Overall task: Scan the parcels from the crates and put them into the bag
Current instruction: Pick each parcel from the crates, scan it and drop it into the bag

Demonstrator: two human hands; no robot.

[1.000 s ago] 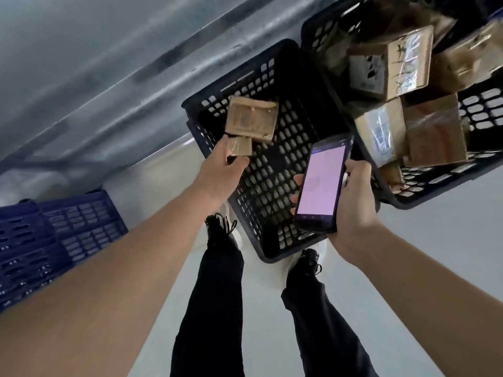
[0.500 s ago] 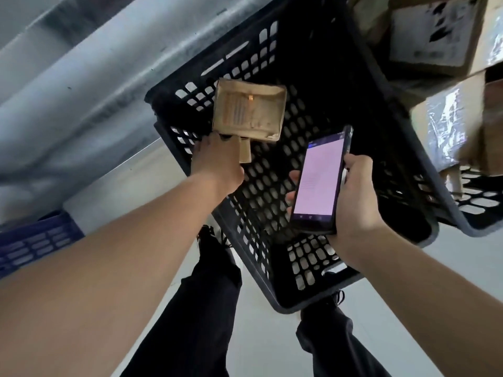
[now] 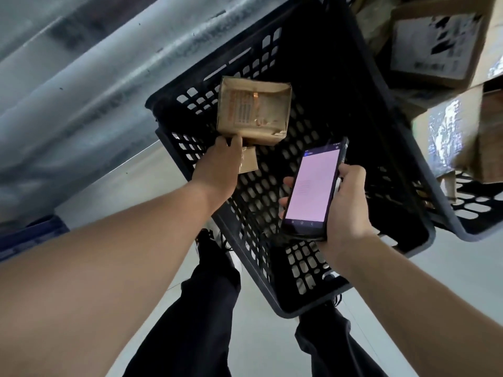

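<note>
Inside the black perforated plastic crate, a small brown cardboard parcel with a printed label lies near the far-left corner; the left hand pinches its near edge. Right hand grips a black handheld scanner phone, pink screen lit, above the crate. More taped cardboard parcels fill the neighbouring crate at right.

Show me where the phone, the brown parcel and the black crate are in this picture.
phone point(image 3: 313, 186), head view, middle of its pink screen.
parcel point(image 3: 253, 110), head view, middle of its labelled face.
crate point(image 3: 321, 77), head view, dark inner wall.
</note>
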